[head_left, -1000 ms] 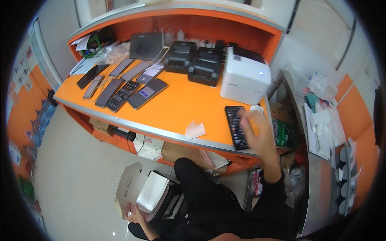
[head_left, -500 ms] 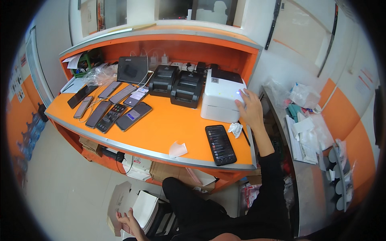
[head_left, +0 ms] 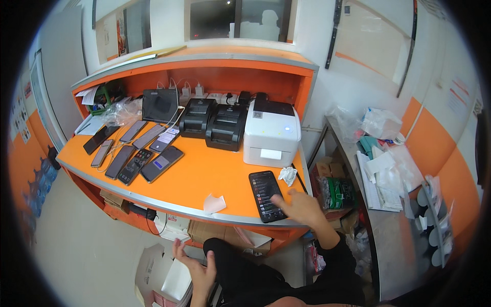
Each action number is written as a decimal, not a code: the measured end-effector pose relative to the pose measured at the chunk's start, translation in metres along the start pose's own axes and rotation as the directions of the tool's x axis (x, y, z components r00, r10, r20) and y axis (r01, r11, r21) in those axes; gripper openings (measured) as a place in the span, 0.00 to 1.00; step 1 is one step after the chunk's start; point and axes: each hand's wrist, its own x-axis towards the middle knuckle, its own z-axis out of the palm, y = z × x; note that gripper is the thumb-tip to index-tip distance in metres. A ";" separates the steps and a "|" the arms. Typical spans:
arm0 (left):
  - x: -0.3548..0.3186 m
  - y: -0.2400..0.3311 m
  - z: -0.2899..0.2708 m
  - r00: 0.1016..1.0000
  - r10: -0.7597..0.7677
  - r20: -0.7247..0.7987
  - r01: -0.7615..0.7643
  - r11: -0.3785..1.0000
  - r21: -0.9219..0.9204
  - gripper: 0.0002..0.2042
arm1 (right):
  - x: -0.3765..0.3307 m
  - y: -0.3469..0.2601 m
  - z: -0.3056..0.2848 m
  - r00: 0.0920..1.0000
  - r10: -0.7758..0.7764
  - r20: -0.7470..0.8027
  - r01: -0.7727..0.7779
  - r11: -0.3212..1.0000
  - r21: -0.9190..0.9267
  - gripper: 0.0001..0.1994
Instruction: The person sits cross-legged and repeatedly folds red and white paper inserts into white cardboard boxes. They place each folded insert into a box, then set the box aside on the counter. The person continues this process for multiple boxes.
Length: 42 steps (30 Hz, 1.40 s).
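My right hand (head_left: 303, 209) hovers at the right side of a black smartphone (head_left: 262, 192), its thumb over the lit screen; whether it touches the glass I cannot tell. The fingers are apart and hold nothing. Behind the phone stands a white label printer (head_left: 273, 128) with a glowing button on top and a short white label (head_left: 270, 154) sticking out of its front. A crumpled paper (head_left: 288, 176) lies between printer and hand. My left hand (head_left: 201, 267) is raised below the desk edge, beside a box of white labels (head_left: 177, 279), fingers spread and nothing in them.
On the orange desk (head_left: 204, 176), several phones (head_left: 148, 135) with cables lie at the left, below a dark tablet (head_left: 159, 106). Two black receipt printers (head_left: 225, 127) stand left of the white one. A torn pink paper (head_left: 215, 204) rests near the front edge. A metal side table (head_left: 381, 230) stands right.
My right hand has left the white printer's top and come down to the smartphone. A label now sticks out of the printer. My left hand has risen from the box toward the desk.
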 end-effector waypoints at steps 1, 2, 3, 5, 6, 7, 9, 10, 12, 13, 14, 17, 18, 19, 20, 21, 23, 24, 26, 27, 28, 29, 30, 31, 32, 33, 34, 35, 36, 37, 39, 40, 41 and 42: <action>0.001 0.006 0.007 0.998 0.027 0.062 -0.026 0.999 -0.021 0.36 | -0.003 0.001 0.007 0.991 -0.104 -0.084 0.102 0.994 -0.032 0.42; 0.002 0.008 0.016 0.993 0.035 0.109 -0.027 0.997 -0.074 0.36 | -0.006 0.004 0.019 0.964 -0.211 -0.162 0.201 0.977 -0.075 0.47; 0.000 0.009 0.020 0.991 0.045 0.124 -0.036 0.996 -0.077 0.36 | -0.007 0.001 0.026 0.919 -0.325 -0.225 0.305 0.945 -0.118 0.52; -0.004 0.010 0.026 0.987 0.061 0.152 -0.049 0.995 -0.083 0.34 | -0.005 -0.010 0.026 0.948 -0.314 -0.043 0.300 0.933 -0.200 0.60; -0.005 0.016 0.026 0.986 0.051 0.161 -0.036 0.995 -0.097 0.34 | -0.005 -0.016 0.025 0.953 -0.299 0.044 0.300 0.922 -0.243 0.64; -0.005 0.017 0.026 0.985 0.052 0.163 -0.036 0.994 -0.100 0.34 | -0.001 -0.018 0.028 0.942 -0.332 0.038 0.332 0.916 -0.225 0.64; -0.006 0.017 0.025 0.986 0.049 0.162 -0.033 0.995 -0.098 0.33 | 0.007 -0.021 0.038 0.914 -0.404 0.030 0.402 0.896 -0.187 0.64; -0.005 0.018 0.024 0.983 0.046 0.179 -0.033 0.997 -0.076 0.34 | 0.008 -0.030 0.040 0.915 -0.402 0.042 0.402 0.897 -0.183 0.61; -0.001 0.023 0.023 0.975 0.042 0.220 -0.035 0.999 -0.035 0.35 | 0.026 -0.035 0.062 0.770 -0.597 -0.225 0.569 0.802 -0.180 0.58; 0.000 0.025 0.023 0.974 0.049 0.221 -0.041 0.998 -0.041 0.34 | 0.030 -0.040 0.067 0.659 -0.665 -0.352 0.642 0.741 -0.198 0.56; 0.002 0.028 0.023 0.973 0.058 0.224 -0.048 0.998 -0.050 0.34 | 0.035 -0.042 0.065 0.682 -0.657 -0.322 0.652 0.745 -0.140 0.49; 0.007 0.029 0.016 0.978 0.074 0.193 -0.067 0.997 -0.039 0.33 | 0.052 -0.050 0.030 0.878 -0.430 -0.211 0.425 0.903 -0.069 0.41; 0.007 0.028 0.013 0.980 0.076 0.184 -0.071 0.997 -0.030 0.33 | 0.064 -0.044 0.021 0.901 -0.307 -0.306 0.289 0.952 -0.104 0.36; 0.006 0.027 0.009 0.982 0.068 0.175 -0.065 0.998 -0.020 0.33 | 0.078 -0.033 0.015 0.897 -0.181 -0.404 0.141 0.982 -0.127 0.32; 0.007 0.025 0.008 0.983 0.067 0.169 -0.065 0.998 -0.022 0.33 | 0.092 -0.014 0.012 0.838 -0.134 -0.529 0.119 0.991 -0.061 0.30; 0.009 0.024 0.008 0.984 0.071 0.166 -0.067 0.997 -0.032 0.33 | 0.101 0.002 0.006 0.760 -0.075 -0.646 0.101 0.995 0.003 0.28; 0.012 0.022 0.009 0.985 0.071 0.156 -0.067 0.997 -0.031 0.33 | 0.105 0.007 -0.004 0.787 -0.023 -0.616 0.158 0.974 0.165 0.25; 0.012 0.021 0.010 0.986 0.069 0.152 -0.065 0.997 -0.028 0.33 | 0.106 0.008 -0.006 0.803 0.000 -0.595 0.183 0.952 0.247 0.24; 0.013 0.019 0.011 0.987 0.061 0.151 -0.057 0.998 -0.032 0.33 | 0.106 0.003 -0.004 0.777 0.011 -0.629 0.204 0.941 0.269 0.23; 0.014 0.019 0.012 0.987 0.058 0.150 -0.053 0.998 -0.033 0.33 | 0.105 0.001 -0.003 0.764 0.017 -0.645 0.215 0.936 0.279 0.23; 0.014 0.019 0.012 0.987 0.050 0.151 -0.043 0.998 -0.046 0.33 | 0.107 -0.001 -0.001 0.770 0.008 -0.638 0.206 0.944 0.260 0.23; 0.013 0.020 0.012 0.988 0.042 0.152 -0.033 0.998 -0.058 0.33 | 0.111 -0.001 0.001 0.776 -0.002 -0.631 0.198 0.951 0.240 0.22; 0.013 0.020 0.012 0.988 0.034 0.151 -0.023 0.997 -0.071 0.33 | 0.114 -0.002 0.003 0.782 -0.013 -0.623 0.190 0.957 0.219 0.22; 0.012 0.019 0.012 0.987 0.028 0.156 -0.016 0.997 -0.078 0.33 | 0.116 -0.002 0.005 0.758 -0.019 -0.652 0.201 0.958 0.206 0.22; 0.011 0.017 0.012 0.987 0.023 0.161 -0.010 0.996 -0.084 0.32 | 0.118 -0.001 0.007 0.732 -0.026 -0.680 0.212 0.958 0.192 0.22; 0.009 0.016 0.011 0.986 0.015 0.163 0.000 0.996 -0.089 0.32 | 0.120 -0.001 0.009 0.708 -0.035 -0.706 0.224 0.958 0.177 0.21; 0.008 0.015 0.011 0.989 0.013 0.146 0.001 0.996 -0.094 0.31 | 0.121 0.001 0.009 0.722 -0.014 -0.692 0.241 0.943 0.232 0.21; 0.007 0.015 0.011 0.991 0.011 0.130 0.002 0.995 -0.099 0.30 | 0.123 0.003 0.009 0.736 0.006 -0.677 0.255 0.924 0.285 0.21; 0.006 0.015 0.010 0.993 0.009 0.116 0.004 0.994 -0.106 0.29 | 0.123 0.005 0.007 0.749 0.027 -0.662 0.266 0.903 0.337 0.20; 0.006 0.016 0.009 0.993 0.008 0.115 0.005 0.994 -0.107 0.29 | 0.122 0.005 0.006 0.759 0.039 -0.650 0.263 0.895 0.360 0.19; 0.007 0.019 0.006 0.993 0.006 0.114 0.006 0.994 -0.106 0.29 | 0.118 0.003 0.003 0.778 0.064 -0.625 0.256 0.876 0.408 0.17; 0.007 0.018 0.005 0.993 0.007 0.116 0.003 0.996 -0.092 0.29 | 0.113 0.000 0.002 0.797 0.030 -0.603 0.228 0.910 0.346 0.16; 0.007 0.017 0.003 0.993 0.009 0.119 0.001 0.997 -0.080 0.29 | 0.107 -0.004 0.001 0.816 -0.002 -0.578 0.201 0.938 0.281 0.16; 0.008 0.018 0.003 0.993 0.014 0.120 -0.005 0.997 -0.072 0.28 | 0.103 -0.007 0.000 0.832 -0.032 -0.555 0.177 0.961 0.210 0.15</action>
